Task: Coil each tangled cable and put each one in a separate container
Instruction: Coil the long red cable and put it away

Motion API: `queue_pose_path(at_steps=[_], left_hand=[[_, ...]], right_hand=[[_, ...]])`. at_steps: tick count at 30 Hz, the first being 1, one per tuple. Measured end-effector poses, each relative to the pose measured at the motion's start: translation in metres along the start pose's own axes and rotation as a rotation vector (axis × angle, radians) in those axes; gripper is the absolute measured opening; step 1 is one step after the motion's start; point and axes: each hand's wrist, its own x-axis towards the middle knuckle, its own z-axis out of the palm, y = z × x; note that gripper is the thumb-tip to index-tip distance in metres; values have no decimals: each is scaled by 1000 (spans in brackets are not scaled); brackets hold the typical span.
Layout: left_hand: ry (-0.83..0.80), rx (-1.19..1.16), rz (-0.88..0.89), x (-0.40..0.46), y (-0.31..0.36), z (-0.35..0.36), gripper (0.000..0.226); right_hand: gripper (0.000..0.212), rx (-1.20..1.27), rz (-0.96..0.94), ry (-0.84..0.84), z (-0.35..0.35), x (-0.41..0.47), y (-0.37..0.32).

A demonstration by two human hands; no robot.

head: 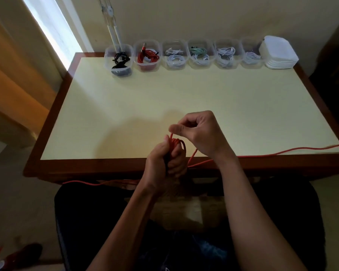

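Note:
My left hand [165, 159] grips a bundle of loops of an orange cable [177, 144] at the table's front edge. My right hand [199, 132] pinches a strand of the same cable just above the bundle. One loose length of the cable runs right along the front edge [294, 151]; another hangs below the table to the left [86, 182]. Several clear containers line the back edge, holding a black cable [119, 60], a red cable [146, 56], white cables [175, 57] and a green one [199, 51].
A stack of white lids [280, 52] sits at the back right corner. The pale yellow table [145, 98] has a dark wood border. A white lamp stem [113, 30] rises at the back left. My dark-clothed lap is below the table.

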Motion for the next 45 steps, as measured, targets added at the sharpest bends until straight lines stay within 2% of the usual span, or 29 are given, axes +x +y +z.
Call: queue_pose_path(at_steps=[7,12,15,18,25,30,32,35,40,45], left_hand=[[76,-106,96,3,27,-7,46],[272,-148,249,9,38,-12,31],[407,-67,232,11,28,-16,34],[467,59,228,13,14,-16,35],[443,646,265,19,7,-20,34],[209,756,120,18,-7,-5,36],[124,698,-1,17,-14,6,33],[69,384,-130,14,-20,16,32],[-53,52,-157,15,-20,16,48],[-93,-60,-110,20,-5,10,38]], right_hand=[[43,50,50,35,30,-7,35],[32,-98,91,-84,40,-44,57],[29,-184,89,-118,40,-66,56],[29,-173,131,-122,32,-82,46],[26,19,145,-82,7,-108,1],[31,7,60,35,-5,-83,-18],[33,-15,28,64,-10,-68,-18],[35,-53,34,94,-20,-51,-12],[36,-86,49,177,-27,-24,17],[36,9,40,190,-13,-5,35]])
